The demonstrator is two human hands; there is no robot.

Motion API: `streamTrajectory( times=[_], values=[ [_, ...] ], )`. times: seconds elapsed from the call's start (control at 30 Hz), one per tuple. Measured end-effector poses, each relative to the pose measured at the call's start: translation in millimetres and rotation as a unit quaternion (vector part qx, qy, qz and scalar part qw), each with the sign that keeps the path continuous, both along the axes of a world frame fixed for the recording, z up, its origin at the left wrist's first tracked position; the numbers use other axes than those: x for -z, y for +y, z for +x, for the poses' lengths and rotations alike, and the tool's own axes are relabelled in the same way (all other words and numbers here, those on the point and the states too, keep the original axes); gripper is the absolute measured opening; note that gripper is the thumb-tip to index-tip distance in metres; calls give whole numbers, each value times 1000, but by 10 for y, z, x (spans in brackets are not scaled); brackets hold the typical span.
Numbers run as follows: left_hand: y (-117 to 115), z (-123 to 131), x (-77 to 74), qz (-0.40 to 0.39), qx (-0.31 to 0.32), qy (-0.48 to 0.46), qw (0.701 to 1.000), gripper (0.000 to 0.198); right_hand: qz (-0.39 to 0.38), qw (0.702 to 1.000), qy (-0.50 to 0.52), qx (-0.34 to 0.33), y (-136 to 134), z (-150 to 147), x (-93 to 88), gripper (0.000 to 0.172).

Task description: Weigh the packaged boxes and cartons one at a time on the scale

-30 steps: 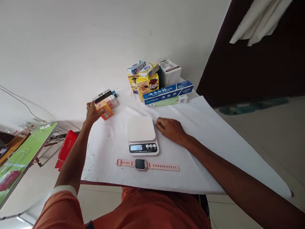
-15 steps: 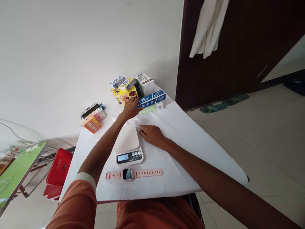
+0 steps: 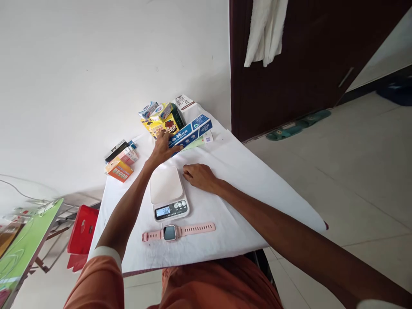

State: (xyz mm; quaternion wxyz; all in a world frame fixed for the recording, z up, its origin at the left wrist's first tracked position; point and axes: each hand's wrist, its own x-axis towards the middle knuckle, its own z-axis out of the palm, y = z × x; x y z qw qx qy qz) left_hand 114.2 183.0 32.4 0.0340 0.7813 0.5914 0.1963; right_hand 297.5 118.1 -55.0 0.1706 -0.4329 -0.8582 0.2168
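My left hand (image 3: 165,148) grips the left end of a blue toothpaste box (image 3: 193,132), which is tilted with its right end higher. Under that box lies a pale green and white box (image 3: 198,141). Behind my fingers stands a yellow box (image 3: 165,126) with small soap boxes (image 3: 162,111) on top. My right hand (image 3: 200,177) rests on the white cloth with fingers curled, right beside a kitchen scale (image 3: 166,186); whether anything is inside the fingers is hidden. The scale's plate is bare and its display is lit. A pink-strapped smartwatch (image 3: 170,232) lies in front of it.
Several small boxes (image 3: 119,169), one orange, are grouped at the table's left back. A white box (image 3: 184,103) stands by the wall. To the left are a red stool (image 3: 83,229) and a green table (image 3: 35,227). Slippers (image 3: 299,125) lie near the door.
My left hand has closed on the toothpaste box and tilted it up off the box beneath. My right hand stays by the scale. The whole view has shifted slightly.
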Motion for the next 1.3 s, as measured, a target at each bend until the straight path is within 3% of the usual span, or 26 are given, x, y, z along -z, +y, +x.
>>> streamTrajectory(
  times=[0.2,0.3,0.4,0.57,0.7,0.9,1.1,1.2,1.3],
  values=[
    [-1034,-526,-322,3,18,-15,1000,47,-21,999,46,15,78,17,32,16],
    [-1483,-709,-294,-27,6,-13,1000,47,-30,994,98,24,126,34,72,17],
    [-1744,-821,-148,-56,-7,-13,998,46,-59,982,179,22,149,75,85,17],
    [-1818,-892,99,-70,-15,-8,997,45,-137,955,263,17,136,137,58,21],
    [-1786,-896,163,-70,1,-4,998,48,-146,950,275,21,147,136,68,22],
    [-1901,-947,-7,-55,-16,-39,998,66,-155,947,280,25,168,129,94,23],
    [-2035,-1059,-289,36,-67,-94,993,58,-151,951,268,35,146,115,87,22],
    [-2027,-1051,-298,49,-64,-89,993,56,-158,951,261,40,143,105,83,21],
    [-1978,-943,-173,25,-31,-71,997,54,-162,952,256,36,140,111,81,22]
  ],
)
